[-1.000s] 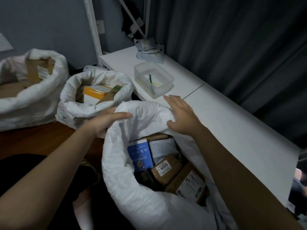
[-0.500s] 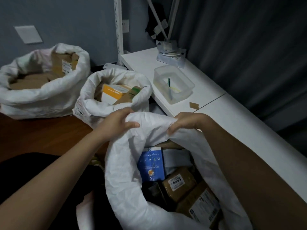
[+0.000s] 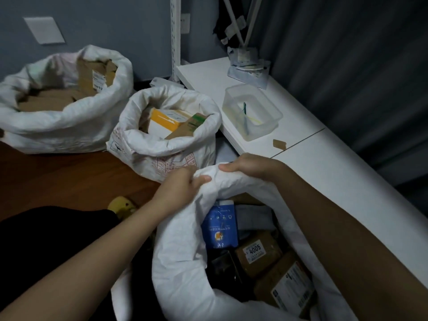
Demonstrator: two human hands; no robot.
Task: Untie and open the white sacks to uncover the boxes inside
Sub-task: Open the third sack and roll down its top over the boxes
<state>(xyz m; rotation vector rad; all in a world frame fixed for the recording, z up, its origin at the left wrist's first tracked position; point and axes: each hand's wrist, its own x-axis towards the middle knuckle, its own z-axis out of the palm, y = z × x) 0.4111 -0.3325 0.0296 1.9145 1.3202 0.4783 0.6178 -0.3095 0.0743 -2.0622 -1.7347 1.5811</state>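
A brown wooden floor (image 3: 58, 179) carries two opened white sacks: a large sack (image 3: 58, 133) at its far left and a smaller sack (image 3: 166, 149) just beside the white shelf (image 3: 324, 167). On the shelf's far end sit a clear plastic container (image 3: 266, 126) and a small cardboard scrap (image 3: 279, 144).
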